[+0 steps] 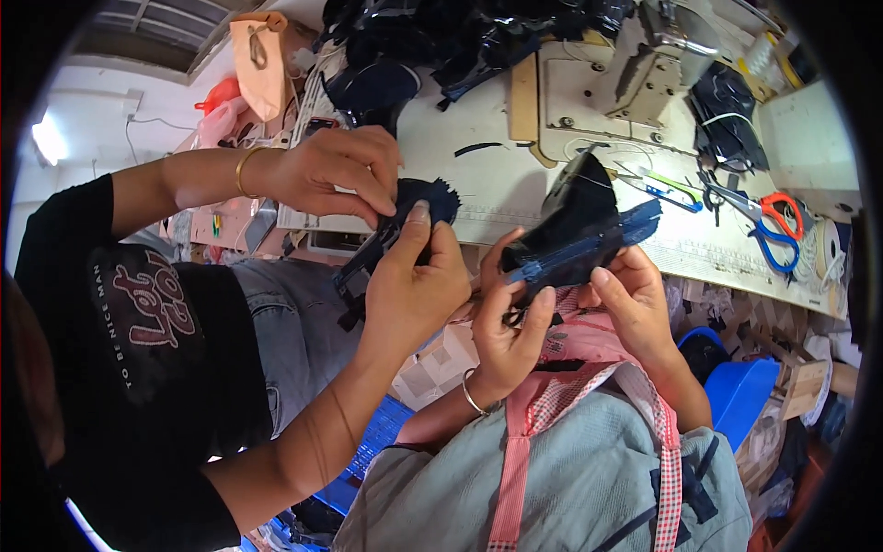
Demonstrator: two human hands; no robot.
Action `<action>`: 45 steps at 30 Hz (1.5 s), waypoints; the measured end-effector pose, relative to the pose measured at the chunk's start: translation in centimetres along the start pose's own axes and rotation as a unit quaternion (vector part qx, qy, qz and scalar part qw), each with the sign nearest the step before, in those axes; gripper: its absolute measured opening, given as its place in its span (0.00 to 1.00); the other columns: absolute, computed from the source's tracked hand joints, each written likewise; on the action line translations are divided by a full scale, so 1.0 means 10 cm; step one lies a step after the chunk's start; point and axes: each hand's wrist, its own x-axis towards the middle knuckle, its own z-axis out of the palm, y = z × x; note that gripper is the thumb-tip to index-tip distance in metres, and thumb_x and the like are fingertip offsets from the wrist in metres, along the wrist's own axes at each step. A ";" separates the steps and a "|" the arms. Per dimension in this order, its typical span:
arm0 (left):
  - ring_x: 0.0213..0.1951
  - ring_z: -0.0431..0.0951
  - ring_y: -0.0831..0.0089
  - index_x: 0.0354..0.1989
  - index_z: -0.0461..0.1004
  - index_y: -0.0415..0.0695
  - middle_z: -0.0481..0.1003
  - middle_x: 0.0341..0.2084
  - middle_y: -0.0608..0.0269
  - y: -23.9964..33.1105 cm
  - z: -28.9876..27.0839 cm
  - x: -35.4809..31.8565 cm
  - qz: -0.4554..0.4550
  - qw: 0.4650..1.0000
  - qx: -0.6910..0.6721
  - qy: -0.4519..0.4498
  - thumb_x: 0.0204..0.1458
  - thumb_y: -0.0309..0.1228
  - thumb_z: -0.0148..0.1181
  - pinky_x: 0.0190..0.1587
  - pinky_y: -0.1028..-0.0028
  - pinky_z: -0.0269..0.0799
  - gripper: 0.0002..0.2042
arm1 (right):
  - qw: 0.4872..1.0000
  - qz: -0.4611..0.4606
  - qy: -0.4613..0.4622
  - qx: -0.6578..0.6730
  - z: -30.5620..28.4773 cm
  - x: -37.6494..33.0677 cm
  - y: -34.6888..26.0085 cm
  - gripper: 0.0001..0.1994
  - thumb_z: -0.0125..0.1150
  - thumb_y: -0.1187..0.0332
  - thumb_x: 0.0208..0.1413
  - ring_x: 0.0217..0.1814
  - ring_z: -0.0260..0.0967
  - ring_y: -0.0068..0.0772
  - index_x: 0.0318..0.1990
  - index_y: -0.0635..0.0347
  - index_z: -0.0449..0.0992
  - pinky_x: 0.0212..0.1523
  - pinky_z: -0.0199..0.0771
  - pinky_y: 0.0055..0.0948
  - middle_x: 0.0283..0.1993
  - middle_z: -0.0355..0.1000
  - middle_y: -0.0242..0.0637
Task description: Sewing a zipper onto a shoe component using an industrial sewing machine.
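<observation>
My left hand (513, 342) and my right hand (636, 305) hold up a glossy black curved piece (579, 212), shaped like part of a boot upper. A dark blue frayed strip (598, 241) runs along its near side. The left fingers pinch the strip's left end, and the thumb presses from below. My right hand grips the right part, thumb on the near edge and fingers behind. To my left, a co-worker's two hands (414, 276) pinch a similar dark piece (429, 198) with a frayed end; their fingers hide part of it.
A white sewing table (497, 216) lies beyond my hands, with a sewing machine (635, 78) at the back. On its right are scissors (768, 225) with orange and blue handles and thread snips (671, 189). Glossy dark pieces (441, 41) pile up behind. A blue bin (736, 386) stands below right.
</observation>
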 end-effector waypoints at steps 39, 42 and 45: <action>0.53 0.67 0.60 0.42 0.70 0.34 0.59 0.56 0.43 -0.01 -0.04 0.00 -0.010 0.998 0.043 -0.034 0.51 0.23 0.55 0.52 0.70 0.63 0.10 | 1.000 -0.011 -0.006 0.007 -0.05 0.00 0.05 0.07 0.52 0.74 0.58 0.33 0.69 0.22 0.43 0.65 0.66 0.34 0.69 0.20 0.34 0.70 0.35; 0.53 0.67 0.58 0.41 0.70 0.34 0.59 0.56 0.41 0.00 -0.04 0.00 -0.007 0.999 0.041 -0.032 0.51 0.23 0.55 0.52 0.68 0.63 0.10 | 1.000 -0.013 -0.007 -0.003 -0.06 0.00 0.06 0.07 0.52 0.74 0.58 0.32 0.68 0.21 0.43 0.64 0.66 0.33 0.67 0.19 0.34 0.70 0.35; 0.53 0.67 0.56 0.41 0.70 0.34 0.60 0.55 0.40 0.00 -0.03 0.00 0.001 0.998 0.056 -0.029 0.50 0.23 0.55 0.52 0.67 0.63 0.10 | 1.000 -0.015 0.002 -0.005 -0.05 -0.01 0.05 0.07 0.52 0.74 0.58 0.32 0.68 0.20 0.43 0.64 0.66 0.32 0.66 0.18 0.34 0.70 0.34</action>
